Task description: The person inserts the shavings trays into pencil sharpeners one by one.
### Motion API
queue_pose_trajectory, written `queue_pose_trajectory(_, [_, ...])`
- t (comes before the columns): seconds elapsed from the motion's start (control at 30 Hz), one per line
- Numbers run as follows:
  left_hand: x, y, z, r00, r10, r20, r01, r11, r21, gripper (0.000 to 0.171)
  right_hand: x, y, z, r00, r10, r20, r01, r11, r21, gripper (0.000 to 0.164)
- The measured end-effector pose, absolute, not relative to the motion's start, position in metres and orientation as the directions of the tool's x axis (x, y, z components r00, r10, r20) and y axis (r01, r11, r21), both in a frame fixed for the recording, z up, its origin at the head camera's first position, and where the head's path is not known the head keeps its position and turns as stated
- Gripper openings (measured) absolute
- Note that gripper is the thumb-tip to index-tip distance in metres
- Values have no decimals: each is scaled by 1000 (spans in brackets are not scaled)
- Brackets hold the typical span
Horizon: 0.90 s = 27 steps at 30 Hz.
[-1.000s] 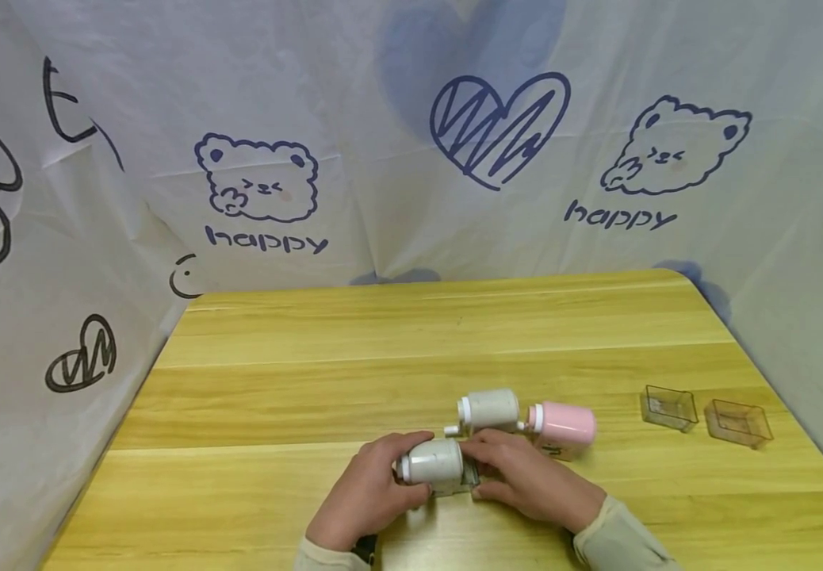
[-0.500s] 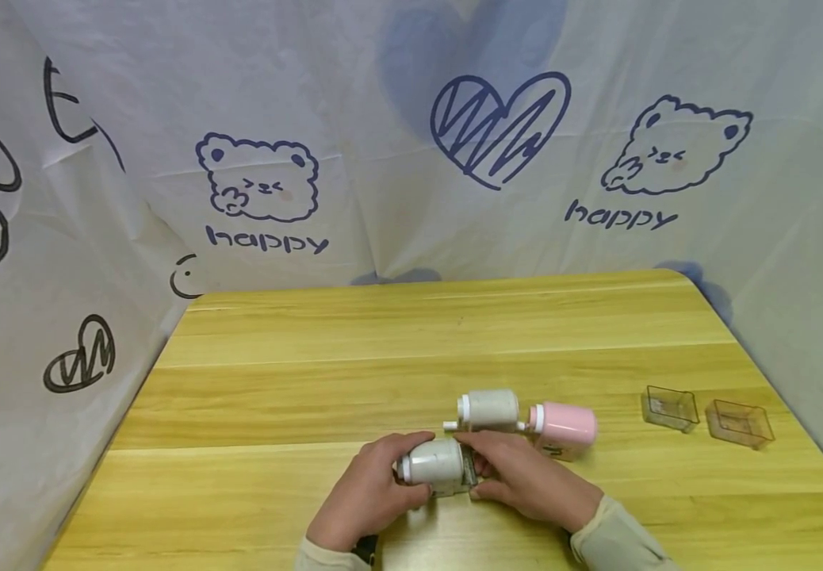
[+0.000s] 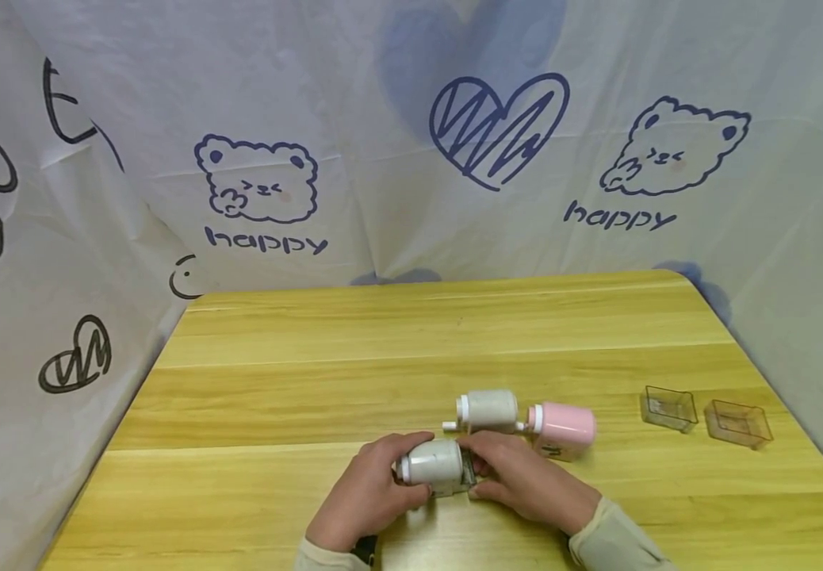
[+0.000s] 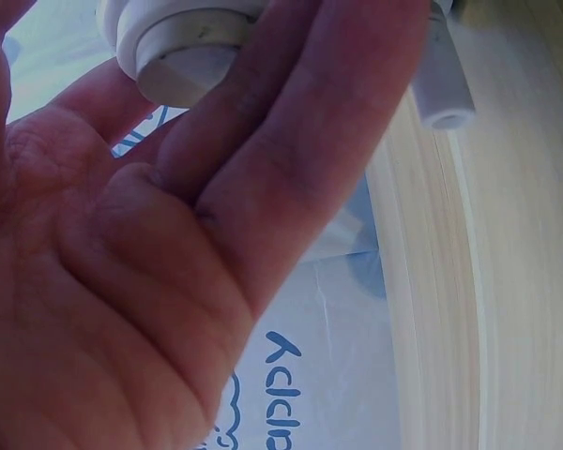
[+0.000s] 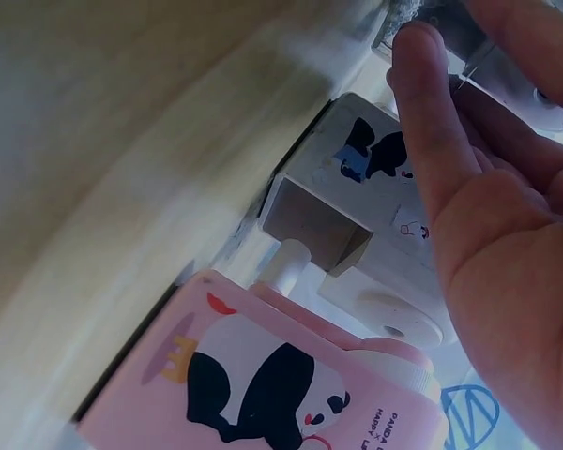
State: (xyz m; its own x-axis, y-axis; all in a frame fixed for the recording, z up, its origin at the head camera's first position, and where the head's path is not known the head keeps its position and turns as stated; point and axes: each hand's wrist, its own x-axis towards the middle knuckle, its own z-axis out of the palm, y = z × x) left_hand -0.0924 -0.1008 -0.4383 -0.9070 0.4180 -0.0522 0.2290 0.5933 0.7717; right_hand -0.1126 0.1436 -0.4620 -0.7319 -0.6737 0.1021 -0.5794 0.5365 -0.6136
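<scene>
White cloth (image 3: 397,222) behind yellow wooden surface (image 3: 297,381). Left hand (image 3: 365,488) curled round sides of pale grey rounded plastic sharpener (image 3: 436,462); right hand (image 3: 522,480) pinches small clear plastic drawer (image 3: 468,472). Sharpener between hands. Both probably light, hard, maybe slippery. Best grip: sharpener's fat sides; drawer's edges, softly, might crack.

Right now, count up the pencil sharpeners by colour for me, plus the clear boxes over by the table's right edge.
White sharpeners: 2
Pink sharpener: 1
Clear boxes: 2
Total: 5
</scene>
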Motion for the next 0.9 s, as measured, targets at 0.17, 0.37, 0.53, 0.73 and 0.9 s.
queue_pose_trajectory(0.17, [-92, -101, -439, -910, 413, -29, 248, 600, 761, 57, -112, 143, -462, -732, -675, 91, -577, 544, -609, 54])
queue_pose_trajectory(0.37, [-92, -101, -440, -911, 411, -25, 251, 603, 757, 57, -112, 143, -461, -733, -676, 78, -579, 560, -592, 54])
queue_pose_trajectory(0.53, [-92, -101, -440, -912, 410, -19, 255, 602, 756, 57, -112, 142, -460, -736, -674, 70, -568, 557, -606, 55])
queue_pose_trajectory(0.73, [-92, -101, -440, -911, 413, -11, 262, 597, 758, 56, -111, 141, -459, -739, -669, 77, -572, 564, -596, 60])
queue_pose_trajectory(0.9, [-92, -101, -440, -909, 417, -11, 265, 598, 756, 56, -111, 141, -459, -738, -670, 85, -581, 566, -584, 61])
